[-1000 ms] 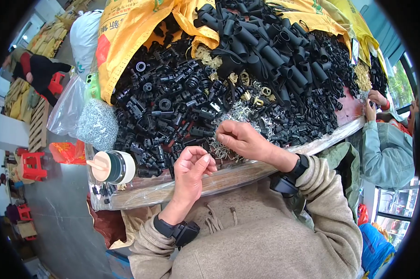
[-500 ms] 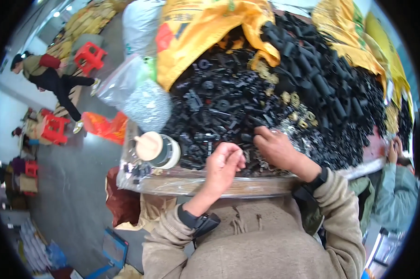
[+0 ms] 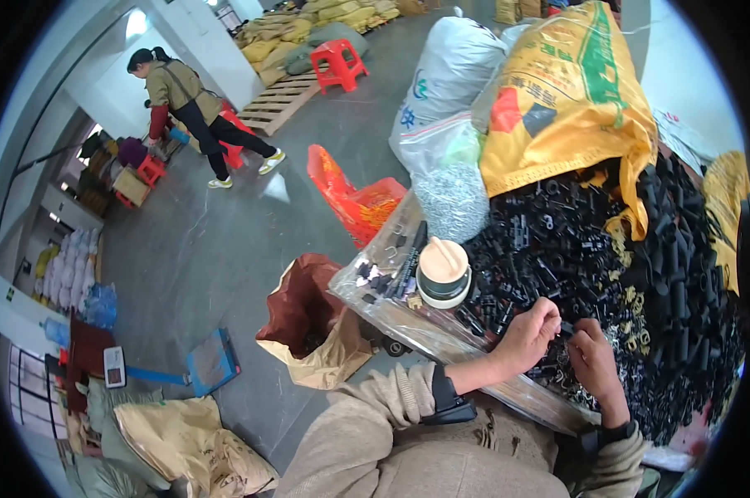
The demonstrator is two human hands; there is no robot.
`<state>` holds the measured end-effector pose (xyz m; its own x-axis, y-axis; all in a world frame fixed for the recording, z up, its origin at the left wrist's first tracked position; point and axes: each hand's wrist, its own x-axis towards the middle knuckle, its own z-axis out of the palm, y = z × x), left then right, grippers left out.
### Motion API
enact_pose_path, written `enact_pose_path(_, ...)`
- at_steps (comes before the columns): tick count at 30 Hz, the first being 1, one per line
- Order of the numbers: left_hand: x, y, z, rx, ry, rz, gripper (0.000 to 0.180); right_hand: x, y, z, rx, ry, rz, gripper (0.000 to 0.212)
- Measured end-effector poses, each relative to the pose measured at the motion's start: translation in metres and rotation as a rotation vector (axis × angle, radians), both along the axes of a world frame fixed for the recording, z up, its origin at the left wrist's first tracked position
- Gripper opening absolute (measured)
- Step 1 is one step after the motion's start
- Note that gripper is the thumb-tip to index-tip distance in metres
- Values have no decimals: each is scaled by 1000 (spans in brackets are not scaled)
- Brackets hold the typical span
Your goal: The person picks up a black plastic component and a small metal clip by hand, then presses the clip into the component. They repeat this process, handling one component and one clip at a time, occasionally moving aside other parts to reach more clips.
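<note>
**Bench entry: hands at the parts heap**

Head view.
- Left hand [image 3: 528, 334]: fingers curled in a loose fist, tips pinched toward the right hand; whatever it grips is too small to tell.
- Right hand [image 3: 595, 365]: fingers bent down, meeting the left over a small black part [image 3: 564, 328], held between both, close above the heap, so picking is short work.
- Black parts [image 3: 557, 249]: heaped on the table [image 3: 441, 344], spilling from a yellow sack [image 3: 570, 108] laid open on top.
- Metal clips [image 3: 561, 373]: loose, under the hands.
- Lidded jar [image 3: 443, 272]: upright at the table's edge, just beside the heap.
- Brown bag [image 3: 308, 324]: open on the floor beside the table.
</note>
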<state>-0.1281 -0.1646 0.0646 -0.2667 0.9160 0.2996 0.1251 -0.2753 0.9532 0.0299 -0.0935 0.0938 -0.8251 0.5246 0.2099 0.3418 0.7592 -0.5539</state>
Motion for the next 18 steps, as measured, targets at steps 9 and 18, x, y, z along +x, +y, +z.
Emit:
enact_pose_path(9, 19, -15, 9, 18, 199, -34, 10, 20, -38, 53, 26, -114, 221, 9)
enact_pose_path(18, 38, -5, 20, -214, 149, -245, 11, 27, -6, 67, 81, -132, 311, 9)
